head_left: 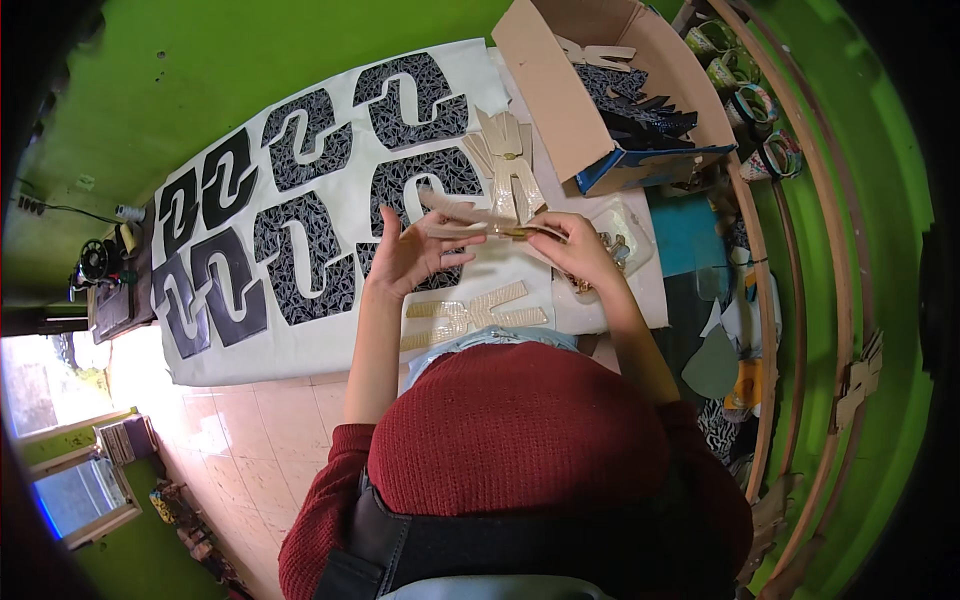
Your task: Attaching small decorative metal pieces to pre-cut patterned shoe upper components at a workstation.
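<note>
My right hand (578, 248) pinches a beige strap piece (470, 216) near its middle, where a small gold-coloured fitting shows. The strap's split ends reach across to my left hand (415, 250), whose palm is turned up with the fingers spread beside them. Just beyond, more beige crocodile-textured straps (513, 180) lie stacked, with a gold-coloured fitting at their middle. Close to my body is another X-shaped beige strap (470, 312), flat on the white-covered table (340, 352).
Black patterned S-shaped pieces (305, 250) lie in rows on the left. At the back right, a cardboard box (560, 100) holds dark pieces and beige straps. A clear plastic bag (625, 235) with gold-coloured bits lies by my right hand. Wooden rails (765, 350) run along the right.
</note>
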Demonstrator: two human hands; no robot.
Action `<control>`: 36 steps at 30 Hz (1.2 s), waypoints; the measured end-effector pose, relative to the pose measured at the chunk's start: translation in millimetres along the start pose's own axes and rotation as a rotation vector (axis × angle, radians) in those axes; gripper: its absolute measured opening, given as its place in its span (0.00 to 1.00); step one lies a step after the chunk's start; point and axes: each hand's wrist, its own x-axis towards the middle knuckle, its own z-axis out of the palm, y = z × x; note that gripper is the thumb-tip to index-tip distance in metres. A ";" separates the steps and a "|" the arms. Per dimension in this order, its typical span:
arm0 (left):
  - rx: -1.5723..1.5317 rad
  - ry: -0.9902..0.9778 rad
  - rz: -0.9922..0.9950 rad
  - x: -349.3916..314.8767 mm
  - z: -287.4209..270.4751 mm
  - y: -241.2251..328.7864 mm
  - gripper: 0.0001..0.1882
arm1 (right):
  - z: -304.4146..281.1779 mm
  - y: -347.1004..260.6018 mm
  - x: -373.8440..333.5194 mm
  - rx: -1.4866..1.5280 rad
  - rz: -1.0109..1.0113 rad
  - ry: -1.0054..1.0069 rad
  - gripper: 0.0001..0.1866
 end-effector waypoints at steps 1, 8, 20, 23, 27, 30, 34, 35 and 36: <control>0.003 -0.002 0.001 3.0 -4.7 -3.4 0.57 | 4.3 3.3 5.2 0.247 0.121 0.012 0.10; 0.376 0.415 0.265 69.3 -9.7 -19.6 0.18 | 13.9 11.3 33.5 0.576 0.323 -0.039 0.19; 0.794 0.628 0.159 148.9 -38.4 -23.4 0.33 | 17.9 43.2 57.7 -0.053 0.230 0.271 0.28; 1.281 0.469 0.433 133.3 -74.4 -41.1 0.36 | 29.1 34.1 59.4 -0.159 0.159 0.205 0.31; 1.371 0.378 0.393 108.6 -54.3 -60.9 0.34 | 32.3 59.6 54.6 -0.255 0.087 0.206 0.32; 1.478 0.368 0.354 96.6 -49.3 -71.2 0.34 | 37.2 63.9 53.7 -0.372 0.040 0.170 0.32; 1.593 0.372 0.320 87.9 -55.2 -76.5 0.33 | 43.8 56.1 54.2 -0.519 0.014 0.148 0.30; 1.578 0.385 0.350 86.1 -56.8 -76.5 0.33 | 43.7 54.8 55.6 -0.521 0.005 0.144 0.30; 1.575 0.382 0.349 85.1 -50.8 -75.9 0.33 | 41.0 55.8 54.2 -0.494 -0.010 0.148 0.31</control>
